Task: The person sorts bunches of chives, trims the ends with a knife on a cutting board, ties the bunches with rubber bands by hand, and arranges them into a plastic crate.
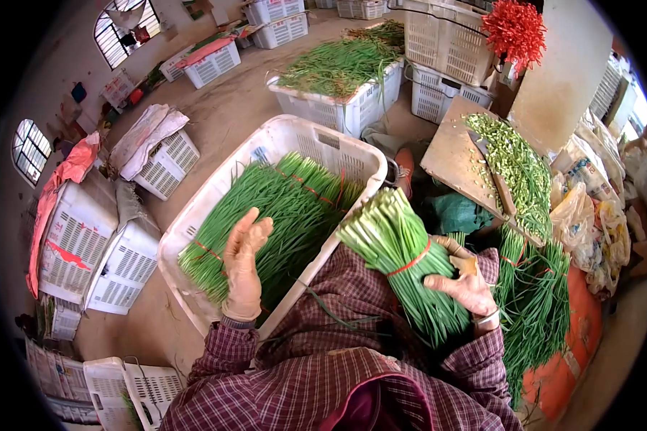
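Observation:
My right hand [461,281] is wrapped round a thick bundle of garlic chives [410,262], tied with a red band and held above my lap. Its pale cut ends point up and to the left, and the green leaves hang down. My left hand [243,269], in a thin glove, is raised over the near side of a white plastic crate [266,327]. Nothing is in it, and its fingers are stretched up with the thumb apart. Inside the crate lie several tied chive bundles [280,205] with red bands.
At right a wooden board [449,161] bears a knife [499,179] and chopped stem ends [517,158]. More tied chives [535,309] lie beside my right arm. A crate heaped with loose chives [338,68] stands ahead. Stacked crates [79,237] are at left, plastic bags [589,223] far right.

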Demonstrator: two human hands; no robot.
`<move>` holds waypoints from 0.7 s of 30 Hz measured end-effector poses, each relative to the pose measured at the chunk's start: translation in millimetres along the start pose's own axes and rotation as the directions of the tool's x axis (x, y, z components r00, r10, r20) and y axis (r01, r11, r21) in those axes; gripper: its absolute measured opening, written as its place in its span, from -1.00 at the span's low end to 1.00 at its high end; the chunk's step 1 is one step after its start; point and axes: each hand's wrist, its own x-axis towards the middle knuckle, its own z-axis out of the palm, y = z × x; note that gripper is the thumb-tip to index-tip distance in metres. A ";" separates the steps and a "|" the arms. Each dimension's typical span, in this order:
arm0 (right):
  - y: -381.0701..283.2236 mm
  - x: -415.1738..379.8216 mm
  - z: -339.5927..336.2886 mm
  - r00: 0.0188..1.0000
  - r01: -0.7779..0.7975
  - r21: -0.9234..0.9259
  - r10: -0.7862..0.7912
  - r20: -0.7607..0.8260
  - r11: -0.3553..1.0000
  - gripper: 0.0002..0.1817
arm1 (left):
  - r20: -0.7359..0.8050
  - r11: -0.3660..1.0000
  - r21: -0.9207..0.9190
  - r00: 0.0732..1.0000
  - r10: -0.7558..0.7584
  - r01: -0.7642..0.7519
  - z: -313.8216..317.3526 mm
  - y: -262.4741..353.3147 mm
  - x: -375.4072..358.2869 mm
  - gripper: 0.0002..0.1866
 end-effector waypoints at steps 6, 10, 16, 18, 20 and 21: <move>-52.0 25.5 15.3 0.984 0.069 0.020 -0.065 -0.166 0.997 -0.25 | 0.531 0.983 -0.067 0.840 -0.109 0.171 90.9 4.3 -16.2 0.31; -67.7 41.6 36.8 0.940 0.203 -0.078 -0.217 -0.264 0.976 -0.24 | 0.737 0.749 -0.464 0.675 0.029 0.473 139.7 -5.9 9.3 0.00; -73.3 67.9 70.4 0.769 0.416 -0.381 -0.543 -0.338 0.826 0.01 | 0.418 0.734 -0.614 0.909 -0.009 0.290 149.2 34.1 34.6 -0.32; -77.1 67.8 84.5 0.758 0.439 -0.357 -0.553 -0.345 0.824 0.16 | 0.420 0.725 -0.639 0.906 0.047 0.258 136.5 41.7 47.1 -0.39; -60.7 64.2 98.7 0.797 0.407 -0.312 -0.501 -0.337 0.858 0.18 | 0.425 0.748 -0.616 0.904 0.052 0.246 117.2 40.1 61.9 -0.40; -50.4 60.4 102.4 0.802 0.428 -0.335 -0.524 -0.288 0.839 0.16 | 0.432 0.765 -0.600 0.900 0.061 0.236 106.2 39.6 70.3 -0.41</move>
